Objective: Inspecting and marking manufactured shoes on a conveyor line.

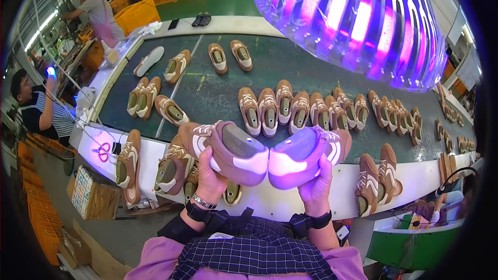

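Observation:
My left hand [210,180] is wrapped round a brown sneaker [224,151] with a white stripe and a pale heel patch. In my right hand [315,184] is its like, a second brown sneaker [298,167]. Both are raised in front of me, heels touching or almost so, openings up with insoles visible. A purple glow falls on them, strongest on the right one. Close to my left hand, another sneaker [174,168] rests on the white table edge [332,192]. A pair of sneakers [367,185] stands on that edge to my right.
A clear ribbed lamp [358,26] glows purple overhead at the upper right. Several brown sneakers [267,111] stand in rows on the dark green conveyor belt [207,109]. Red-handled scissors [104,151] lie at left. A person [41,106] sits beyond them, and orange crates [31,197] are stacked nearby.

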The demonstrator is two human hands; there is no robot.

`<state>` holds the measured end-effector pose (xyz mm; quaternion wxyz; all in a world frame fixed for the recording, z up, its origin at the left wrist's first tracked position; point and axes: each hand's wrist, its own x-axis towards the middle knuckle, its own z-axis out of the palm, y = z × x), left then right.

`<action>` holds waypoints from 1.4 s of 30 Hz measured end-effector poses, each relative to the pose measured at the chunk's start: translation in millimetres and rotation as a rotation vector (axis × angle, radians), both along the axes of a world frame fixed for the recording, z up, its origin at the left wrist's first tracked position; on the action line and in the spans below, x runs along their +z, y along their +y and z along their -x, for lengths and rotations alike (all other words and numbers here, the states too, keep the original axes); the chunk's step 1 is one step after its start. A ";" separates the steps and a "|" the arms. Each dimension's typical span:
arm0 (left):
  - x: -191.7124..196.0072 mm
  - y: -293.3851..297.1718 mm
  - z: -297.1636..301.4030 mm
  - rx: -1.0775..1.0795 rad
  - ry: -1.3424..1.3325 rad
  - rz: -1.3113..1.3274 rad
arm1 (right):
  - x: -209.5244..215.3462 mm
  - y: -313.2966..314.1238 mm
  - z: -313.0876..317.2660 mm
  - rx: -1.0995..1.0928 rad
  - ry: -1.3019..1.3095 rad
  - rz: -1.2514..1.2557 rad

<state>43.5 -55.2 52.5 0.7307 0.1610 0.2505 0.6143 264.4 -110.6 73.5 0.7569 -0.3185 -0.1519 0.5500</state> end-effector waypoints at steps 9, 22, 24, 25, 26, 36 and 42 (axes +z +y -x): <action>-34.2 -0.2 -9.5 0.071 -0.030 0.174 | -23.1 -17.9 6.2 -0.040 -0.032 0.147; -45.8 4.4 -10.1 0.030 -0.041 0.165 | -38.7 -15.9 7.9 -0.093 0.004 0.168; -56.6 7.1 -7.1 0.002 -0.107 0.153 | -41.3 -17.6 10.0 -0.125 -0.001 0.193; -60.7 8.0 -6.1 -0.024 -0.171 0.140 | -40.2 -17.3 12.2 -0.154 -0.005 0.217; -64.4 7.6 -6.5 -0.023 -0.172 0.139 | -36.7 -18.8 13.6 -0.153 -0.005 0.217; -54.6 0.4 -11.3 0.023 0.043 0.168 | -51.5 -22.3 9.8 -0.155 -0.061 0.224; -51.2 0.8 -7.1 0.048 0.086 0.152 | -49.5 -28.9 5.5 -0.146 -0.075 0.191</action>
